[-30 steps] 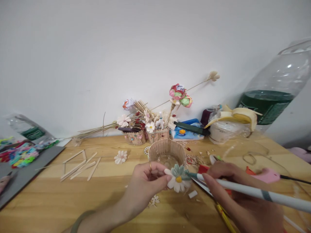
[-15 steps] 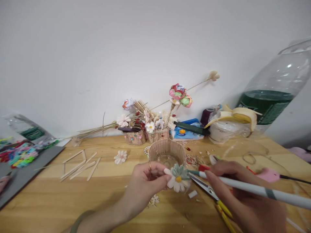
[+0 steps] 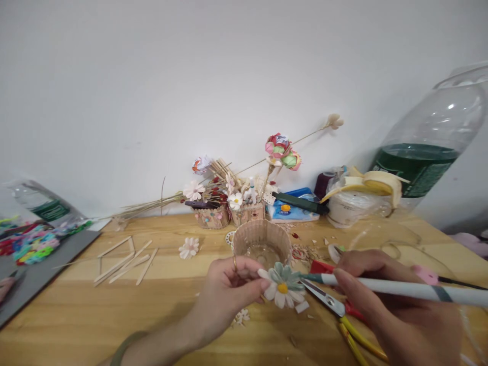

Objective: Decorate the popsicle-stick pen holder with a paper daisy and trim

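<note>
Left hand (image 3: 229, 284): grip narrow, thumb and forefinger pinching the flower (image 3: 282, 287) by its left-side petals. Most of the bloom sits clear of the fingertips, on their right; yellow centre faces the viewer, just beside the thumb tip. Upper petals grey-green, lower ones white. Flower held above the worktop (image 3: 152, 315), in front of the lower part of a ribbed cup (image 3: 263, 236).

Right hand (image 3: 396, 310): grip closed around a white pen (image 3: 404, 287), barrel nearly level, teal tip pointing left at the right-hand petals; exact contact hard to tell. Yellow-handled scissors (image 3: 328, 301) lie below the pen, blades towards the flower. Second flower, pale (image 3: 189, 248), lies well apart, left of the cup, near loose wooden sticks (image 3: 147, 266).
</note>
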The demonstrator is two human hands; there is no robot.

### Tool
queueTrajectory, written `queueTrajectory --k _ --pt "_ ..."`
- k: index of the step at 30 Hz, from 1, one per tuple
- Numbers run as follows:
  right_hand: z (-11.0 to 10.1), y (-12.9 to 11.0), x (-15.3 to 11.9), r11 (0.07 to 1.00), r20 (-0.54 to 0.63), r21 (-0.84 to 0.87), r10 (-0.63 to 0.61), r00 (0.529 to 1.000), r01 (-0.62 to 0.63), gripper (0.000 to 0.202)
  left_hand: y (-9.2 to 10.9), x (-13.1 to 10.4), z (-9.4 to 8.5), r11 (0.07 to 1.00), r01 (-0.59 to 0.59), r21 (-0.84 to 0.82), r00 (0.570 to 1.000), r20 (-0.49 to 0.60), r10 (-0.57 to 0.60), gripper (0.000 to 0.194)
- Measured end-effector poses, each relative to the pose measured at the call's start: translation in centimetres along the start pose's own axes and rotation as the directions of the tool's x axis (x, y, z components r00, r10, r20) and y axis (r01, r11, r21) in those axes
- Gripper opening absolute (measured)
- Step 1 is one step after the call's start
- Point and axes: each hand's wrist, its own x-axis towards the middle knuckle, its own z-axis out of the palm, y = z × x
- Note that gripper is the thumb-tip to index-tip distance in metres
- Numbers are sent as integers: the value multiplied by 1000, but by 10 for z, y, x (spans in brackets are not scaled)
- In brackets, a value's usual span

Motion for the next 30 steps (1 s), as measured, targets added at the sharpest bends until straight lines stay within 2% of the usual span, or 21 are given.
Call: queueTrajectory --k 4,9,18,28,30 --pt "-5 1 4 993 91 55 -111 990 106 19 1 -1 1 1000 -9 -28 999 33 10 16" --pt "-6 3 0 996 11 31 -84 996 84 19 0 -2 0 998 -40 -38 998 36 41 15" --pt "-10 4 5 969 44 -52 -239 970 241 16 -1 0 -1 998 -52 -48 998 31 53 18" --pt "-13 5 2 977 3 -5 -214 977 214 12 2 -3 1 999 -24 -28 1000 19 24 21" --pt "-12 4 2 972 43 19 -236 971 235 12 2 -4 1 999 -26 -31 999 21 26 21"
